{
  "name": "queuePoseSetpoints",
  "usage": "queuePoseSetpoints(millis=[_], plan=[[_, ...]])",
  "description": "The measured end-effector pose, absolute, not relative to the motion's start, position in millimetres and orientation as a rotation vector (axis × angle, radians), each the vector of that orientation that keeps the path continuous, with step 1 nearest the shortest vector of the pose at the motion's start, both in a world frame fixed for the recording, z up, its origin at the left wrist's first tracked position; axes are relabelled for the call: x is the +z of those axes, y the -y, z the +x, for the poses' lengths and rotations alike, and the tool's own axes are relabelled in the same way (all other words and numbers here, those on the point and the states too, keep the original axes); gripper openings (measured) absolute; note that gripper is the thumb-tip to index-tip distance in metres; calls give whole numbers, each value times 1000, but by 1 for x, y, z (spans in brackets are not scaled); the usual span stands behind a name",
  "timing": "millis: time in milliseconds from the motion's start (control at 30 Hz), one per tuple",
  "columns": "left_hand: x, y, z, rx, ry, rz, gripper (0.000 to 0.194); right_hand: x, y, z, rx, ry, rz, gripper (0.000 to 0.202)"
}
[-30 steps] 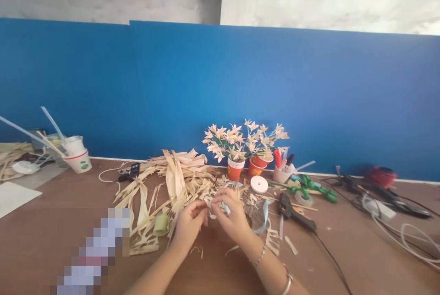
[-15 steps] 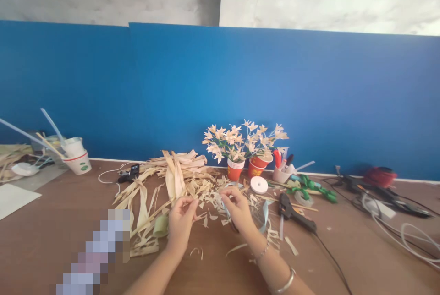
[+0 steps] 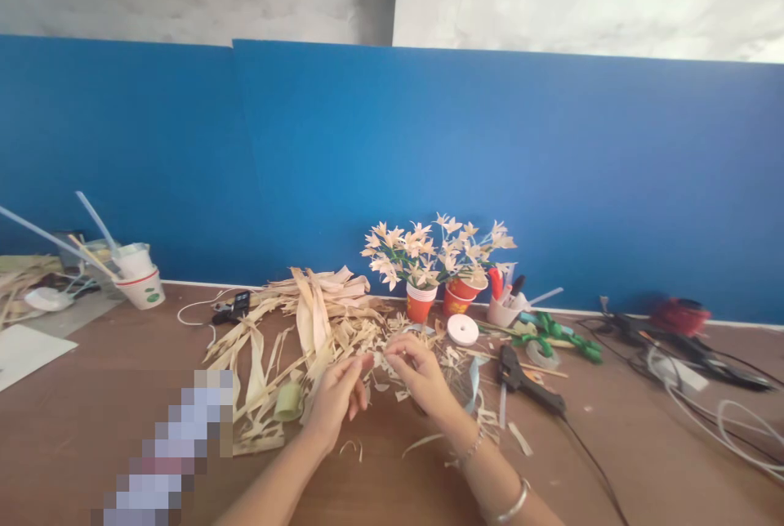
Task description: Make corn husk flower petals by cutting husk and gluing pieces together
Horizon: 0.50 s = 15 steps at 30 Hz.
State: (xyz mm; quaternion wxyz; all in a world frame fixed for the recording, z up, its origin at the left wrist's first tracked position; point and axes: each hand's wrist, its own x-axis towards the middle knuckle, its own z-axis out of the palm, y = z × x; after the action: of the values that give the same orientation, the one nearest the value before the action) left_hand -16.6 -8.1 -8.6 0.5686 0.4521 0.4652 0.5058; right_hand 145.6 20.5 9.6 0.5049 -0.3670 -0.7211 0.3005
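Over the front of a pile of cut husk scraps (image 3: 361, 334), my left hand (image 3: 336, 395) and my right hand (image 3: 420, 371) almost meet at the fingertips. Thumb and forefinger are pinched together on each hand. A small pale bit seems to lie between the fingertips, too small to name. Long dried husk strips (image 3: 312, 314) are heaped behind and left of my left hand. A light green roll (image 3: 287, 402) rests just left of it. Beyond my right hand lies a white disc-shaped spool (image 3: 462, 330), and a black glue gun (image 3: 527, 383) is to its right.
Pale husk flowers (image 3: 407, 248) stand in red paper cups (image 3: 420, 305) against the blue partition (image 3: 367, 142). A pen cup (image 3: 502, 311), green wrapped stems (image 3: 567, 338) and cables (image 3: 728, 420) are on the right. White cups (image 3: 140, 287) with sticks stand at the left.
My hands have come closer, fingertips now nearly touching. My left hand has shifted right and turned, its lower fingers showing; the right has moved slightly left.
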Motion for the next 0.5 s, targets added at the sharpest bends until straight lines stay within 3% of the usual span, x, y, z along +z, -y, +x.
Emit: queuePoseSetpoints(millis=[233, 500], plan=[[-4, 11, -16, 1109, -971, 1031, 31, 9, -19, 144, 742, 1768, -871, 12], [-10, 6, -15, 1141, -1138, 1041, 31, 10, -28, 154, 687, 1486, -1004, 14]])
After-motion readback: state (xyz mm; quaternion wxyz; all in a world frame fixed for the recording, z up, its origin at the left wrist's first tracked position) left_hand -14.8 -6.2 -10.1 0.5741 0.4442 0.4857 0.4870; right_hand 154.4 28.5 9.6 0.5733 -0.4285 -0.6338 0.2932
